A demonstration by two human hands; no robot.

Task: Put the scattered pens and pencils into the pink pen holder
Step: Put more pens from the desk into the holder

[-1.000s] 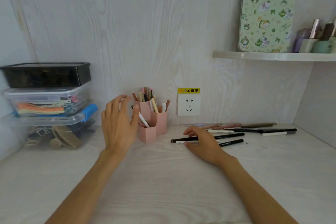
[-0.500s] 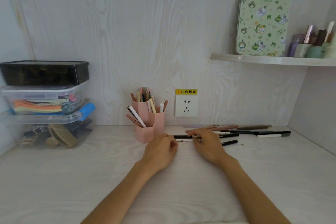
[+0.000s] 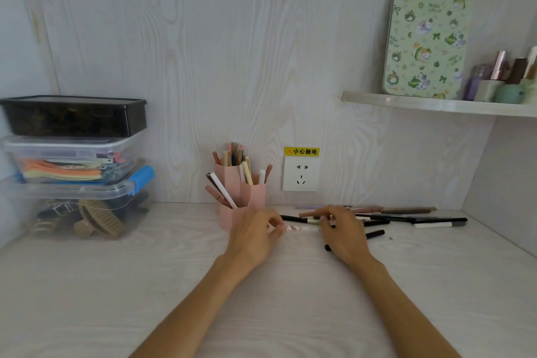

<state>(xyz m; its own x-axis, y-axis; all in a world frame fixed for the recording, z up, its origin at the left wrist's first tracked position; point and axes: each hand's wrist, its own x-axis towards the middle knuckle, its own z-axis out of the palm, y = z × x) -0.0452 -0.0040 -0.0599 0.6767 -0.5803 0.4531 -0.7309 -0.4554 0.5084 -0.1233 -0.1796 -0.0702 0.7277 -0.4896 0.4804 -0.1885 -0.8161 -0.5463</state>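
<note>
Picking from the scatter: left hand (image 3: 255,234) pinches the near end of a pale pen (image 3: 302,228) lying flat on the counter (image 3: 116,285), fingertips curled on it, pen not yet lifted. Right hand (image 3: 343,234) lies over the same pen's far end and a black pen (image 3: 293,218), fingers bent down onto them; whether it pinches or only steadies, cannot tell.

Pink pen holder (image 3: 241,200) stands at 11 o'clock from the left hand, just beside it, against the back wall and already holding several pens. Remaining pens and pencils (image 3: 406,216) lie strewn at 3 o'clock from the holder, along the wall toward the corner.

Step judged: grasping one pen, mid-task. Next move calls for lifting it, tipping it upright, and dropping it into an open cell without knocking the leaning white pen (image 3: 223,190).
</note>
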